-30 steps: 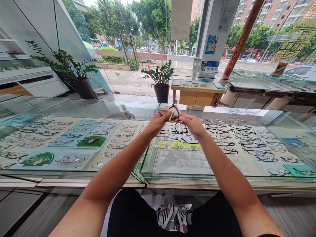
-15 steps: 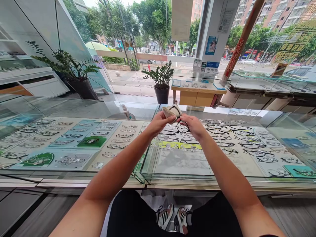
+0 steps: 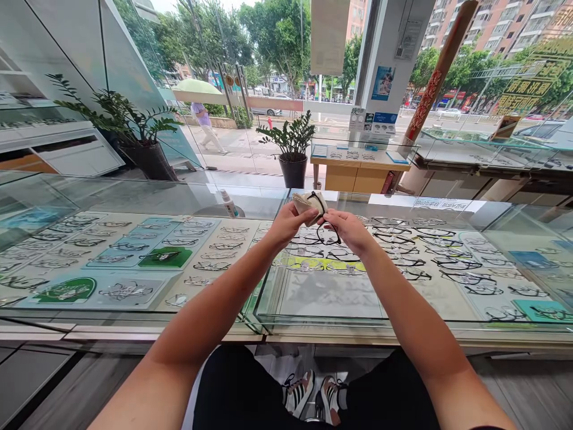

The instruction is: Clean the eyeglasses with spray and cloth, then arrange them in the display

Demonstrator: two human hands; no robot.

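Above the glass display case, my left hand [image 3: 289, 222] is closed on a pale cleaning cloth [image 3: 302, 203], which lies folded against a pair of eyeglasses [image 3: 330, 242]. My right hand [image 3: 347, 228] pinches the black frame of these eyeglasses near its middle. One rim hangs below the right fingers, while the other part of the frame sticks up against the cloth. Fingers and cloth hide some of the lens area. A small white spray bottle [image 3: 230, 204] stands on the glass to the left of my hands.
Under the glass top of the display case [image 3: 277, 322] lie several rows of eyeglasses [image 3: 226, 245]. Beyond the case stand a potted plant [image 3: 293, 149] and a wooden cabinet [image 3: 358, 173] with more frames. A larger potted plant [image 3: 147, 149] is at the left.
The eyeglasses have shifted slightly left and turned in my hands, and the cloth has spread a little. Outside, a person under a light green umbrella has come into view.
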